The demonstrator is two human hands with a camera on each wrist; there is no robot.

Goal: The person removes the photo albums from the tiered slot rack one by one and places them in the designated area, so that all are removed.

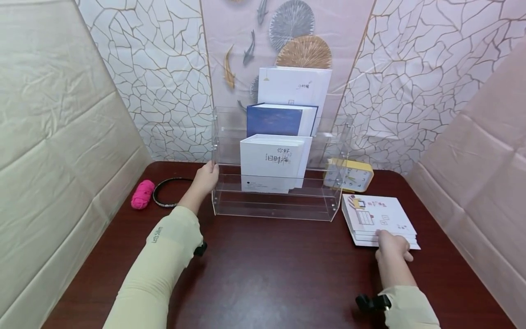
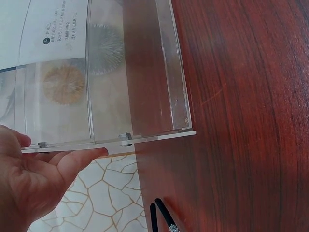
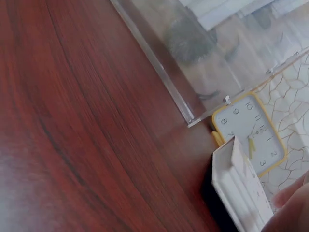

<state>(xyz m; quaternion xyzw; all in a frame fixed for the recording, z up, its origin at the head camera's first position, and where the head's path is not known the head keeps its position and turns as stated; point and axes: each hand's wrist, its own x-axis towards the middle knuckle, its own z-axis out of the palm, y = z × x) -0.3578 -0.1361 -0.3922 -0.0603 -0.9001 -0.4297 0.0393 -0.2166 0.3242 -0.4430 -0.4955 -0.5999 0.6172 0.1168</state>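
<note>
My left hand (image 1: 205,178) grips the left side panel of a clear acrylic rack (image 1: 271,212); the left wrist view shows its fingers about the panel's edge. In the rack stand a white book (image 1: 267,160) in front, a blue-covered book (image 1: 273,121) behind it and a taller white book (image 1: 293,82) at the back. To the right, my right hand (image 1: 392,246) holds the near edge of a small stack of white books (image 1: 380,212) lying on the table, one digit over the top cover. The fingers under that edge are partly hidden.
A yellow alarm clock (image 1: 353,176) stands behind the book stack, beside the rack's right panel. On the left lie a pink yarn skein (image 1: 142,194) and a dark ring (image 1: 158,201). Patterned cloth hangs behind the dark red wooden table (image 1: 263,265).
</note>
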